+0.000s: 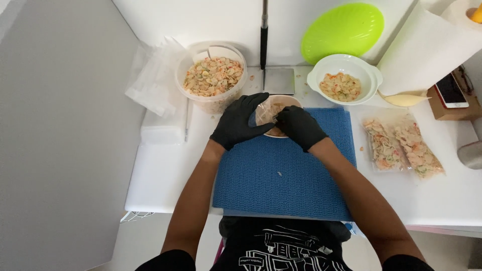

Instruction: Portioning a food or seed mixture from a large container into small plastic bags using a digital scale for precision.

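Observation:
Both my hands wear black gloves and meet at the far edge of a blue mat (281, 170). My left hand (237, 122) and my right hand (299, 127) hold a small clear plastic bag (270, 111) set in a small bowl (281, 102). The bag has a little coloured shell-shaped snack in it. A clear tub (213, 78) full of the same snack stands to the far left of my hands. A white bowl (344, 80) with some snack stands to the far right.
Two filled clear bags (404, 145) lie right of the mat. A lime-green lid (343, 31), a paper towel roll (432, 45), a phone (450, 90) on a box, a small metal scale (279, 80) and empty bags (153, 80) are along the back.

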